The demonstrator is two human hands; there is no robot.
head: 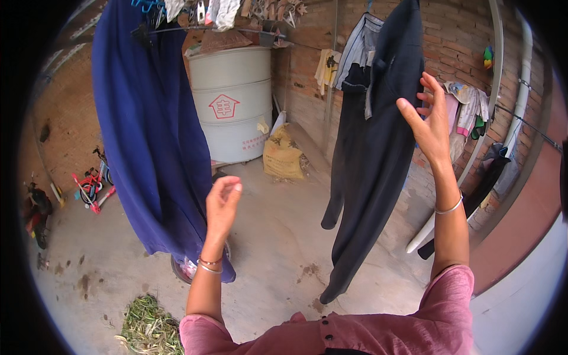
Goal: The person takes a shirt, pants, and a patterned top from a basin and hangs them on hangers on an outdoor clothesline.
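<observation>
Dark trousers (377, 151) hang at right of centre, their legs reaching low over the concrete floor. My right hand (428, 117) is raised at their upper right edge, thumb and fingers apart; whether it touches the cloth I cannot tell. Large blue trousers (155, 133) hang on the left. Beside their lower right edge is my left hand (223, 202), its fingers curled loosely and holding nothing. Behind the dark trousers hangs a greyish garment (359, 44) with a light waistband. Clothes pegs (201, 13) and small cloths hang along the top.
A big pale drum (230, 102) stands at the back beside a yellow woven sack (282, 155). Partly behind the blue trousers is a basin (177, 270). Cut greens (151, 328) lie on the floor. A red child's bicycle (91, 186) is at left; children's clothes (472, 106) hang at right.
</observation>
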